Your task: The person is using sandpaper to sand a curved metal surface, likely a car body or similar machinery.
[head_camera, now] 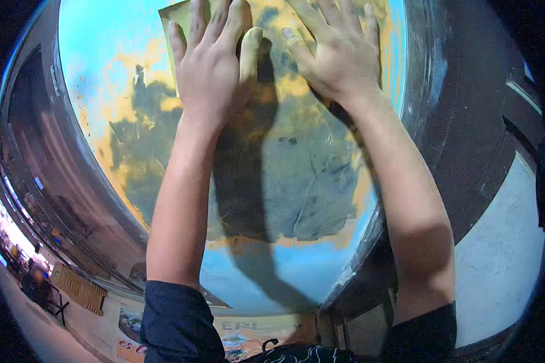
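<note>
Before me is a blue panel [250,272] with broad yellow and grey patches, uneven like filler over paint. My left hand [211,63] lies flat on a yellowish-green sheet [175,18], possibly sandpaper, its fingers spread and pressing it against the panel. Part of the sheet is hidden beneath the palm. To its right my right hand [338,54] rests palm down on the patched area, fingers apart; whether anything lies under that palm I cannot tell. The fingertips of my left hand are cut off by the top of the picture. A dark arm shadow falls between both forearms.
Dark curved bodywork or framing [463,136] borders the panel on the right, with a similar dark side [72,149] on the left. A pale surface [499,254] lies at lower right. Far lower left are a blurred person [36,283] and a brown slatted object [79,288].
</note>
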